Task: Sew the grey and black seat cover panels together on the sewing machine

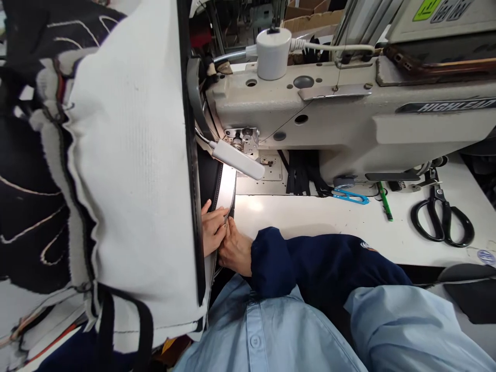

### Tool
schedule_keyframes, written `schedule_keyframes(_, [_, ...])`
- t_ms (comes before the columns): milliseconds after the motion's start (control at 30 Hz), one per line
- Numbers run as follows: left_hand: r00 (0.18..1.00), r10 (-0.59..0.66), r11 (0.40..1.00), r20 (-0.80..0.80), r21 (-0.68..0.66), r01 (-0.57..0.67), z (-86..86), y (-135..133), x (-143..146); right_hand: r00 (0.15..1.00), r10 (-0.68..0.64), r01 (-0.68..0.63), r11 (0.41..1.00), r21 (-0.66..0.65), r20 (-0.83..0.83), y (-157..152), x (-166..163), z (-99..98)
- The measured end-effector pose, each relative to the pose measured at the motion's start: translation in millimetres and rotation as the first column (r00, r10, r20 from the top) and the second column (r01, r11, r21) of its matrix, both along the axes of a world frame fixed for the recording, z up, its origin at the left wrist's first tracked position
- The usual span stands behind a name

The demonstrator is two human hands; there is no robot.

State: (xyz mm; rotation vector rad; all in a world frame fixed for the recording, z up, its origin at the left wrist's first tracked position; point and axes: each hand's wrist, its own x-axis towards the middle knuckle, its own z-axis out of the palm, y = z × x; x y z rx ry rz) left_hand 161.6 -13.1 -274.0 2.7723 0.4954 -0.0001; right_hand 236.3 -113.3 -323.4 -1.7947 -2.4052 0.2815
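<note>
A large white fabric piece with black edging (135, 155) stands up on the left and hides part of my left hand (214, 230). That hand's fingers pinch the edge of a black and white strip of the workpiece (227, 188), which runs under the sewing machine's head. Close beside it, my right hand (235, 249) is closed on the same edge, its fingertips touching or nearly touching the left ones. The sewing machine (337, 111) stands just beyond my hands. Its needle area is partly covered by a white lamp (238, 159).
On the white table (310, 217) to the right lie black-handled scissors (442, 219), a green pen (385, 201) and a blue thread snipper (351, 196). Black zipper strips (302, 173) lie under the machine arm. Cardboard boxes (313, 20) stand behind.
</note>
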Motion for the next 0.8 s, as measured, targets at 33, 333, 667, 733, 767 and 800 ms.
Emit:
schedule_keyframes(33, [1.000, -0.012, 1.000, 0.000, 0.000, 0.012, -2.4, -1.6, -0.2, 0.999, -0.011, 0.010, 1.000, 0.013, 0.051, -5.9, -2.0, 3.5])
schedule_keyframes(333, [0.999, -0.005, 1.000, -0.044, 0.014, 0.005, -18.4, -8.2, -2.6, 0.981, -0.040, 0.020, 0.994, 0.106, 0.192, -22.1, -3.8, 12.3])
schedule_keyframes(667, [0.993, 0.039, 0.996, -0.111, 0.083, -0.030, -27.6, -10.6, -0.2, 0.977, -0.199, 0.193, 0.978, 0.074, 0.073, -18.6, -8.1, 1.3])
schedule_keyframes(733, [0.992, 0.056, 0.994, -0.116, 0.103, -0.044, -26.2, -10.1, 5.3, 0.975, -0.203, 0.196, 0.977, 0.084, 0.087, -15.9, -5.2, 2.4])
schedule_keyframes(767, [0.991, 0.057, 0.993, -0.118, 0.111, -0.043, -24.4, -9.4, 8.3, 0.973, -0.207, 0.199, 0.976, 0.086, 0.100, -14.1, -3.2, 3.6])
schedule_keyframes(800, [0.991, 0.057, 0.992, -0.122, 0.120, -0.042, -22.0, -8.4, 11.2, 0.972, -0.208, 0.199, 0.976, 0.089, 0.112, -12.2, -0.9, 5.1])
